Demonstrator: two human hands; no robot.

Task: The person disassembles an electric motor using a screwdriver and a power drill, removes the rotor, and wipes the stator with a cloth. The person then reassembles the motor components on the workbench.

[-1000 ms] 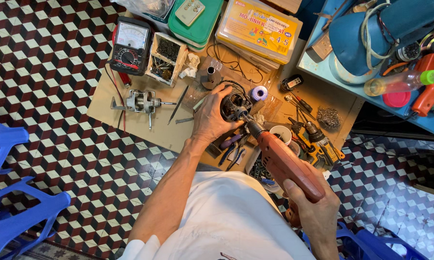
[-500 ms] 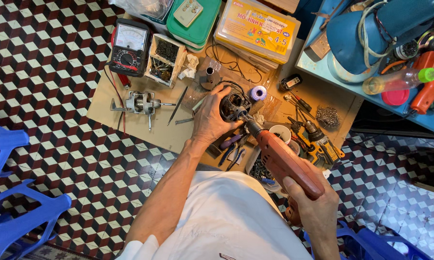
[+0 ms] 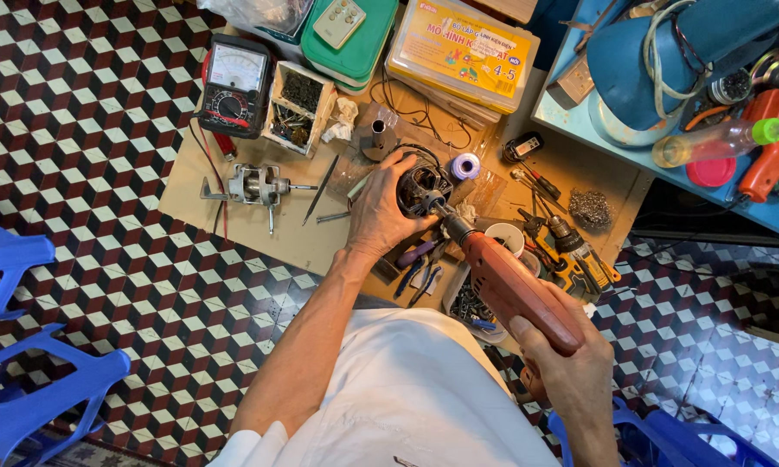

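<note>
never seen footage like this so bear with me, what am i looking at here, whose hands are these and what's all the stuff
The single view comes from a camera worn on a person's head, looking down at their own arms. Their left hand grips a dark round motor part on a cardboard sheet laid over a checkered tile floor. Their right hand holds a red electric drill, its tip against that part. Around lie a meter with a dial, a small box of parts, pliers, a spool and plastic cases.

The left hand (image 3: 381, 216) grips a dark round motor part (image 3: 422, 188) on the cardboard sheet (image 3: 234, 225). The right hand (image 3: 571, 372) holds a red drill (image 3: 510, 285), its tip against that part.
</note>
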